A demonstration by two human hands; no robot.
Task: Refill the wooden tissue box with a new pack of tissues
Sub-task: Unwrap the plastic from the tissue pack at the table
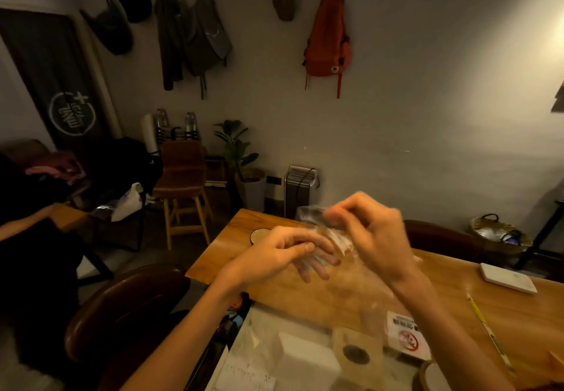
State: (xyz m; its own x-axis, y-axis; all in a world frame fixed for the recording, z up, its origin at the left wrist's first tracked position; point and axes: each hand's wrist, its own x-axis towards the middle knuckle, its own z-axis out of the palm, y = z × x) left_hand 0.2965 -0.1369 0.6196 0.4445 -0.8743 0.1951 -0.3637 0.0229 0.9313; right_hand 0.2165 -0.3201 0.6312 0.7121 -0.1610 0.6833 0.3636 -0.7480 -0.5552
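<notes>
head view | your right hand (370, 236) is raised over the table (451, 296), grip pinching clear plastic wrap (317, 218) | your left hand (283, 256) has fingers loosely spread, touching the wrap's lower part | white tissue pack (305, 357) lies on the table's near edge, just beside the wooden lid (357, 349) with its dark hole

A dark banner (59, 85) by the left wall carries a white ringed emblem with a plus mark; its characters are illegible. A white card (407, 337) on the table (320, 293) bears a red prohibition symbol, possibly no-smoking; the lettering above is blurred.
</notes>
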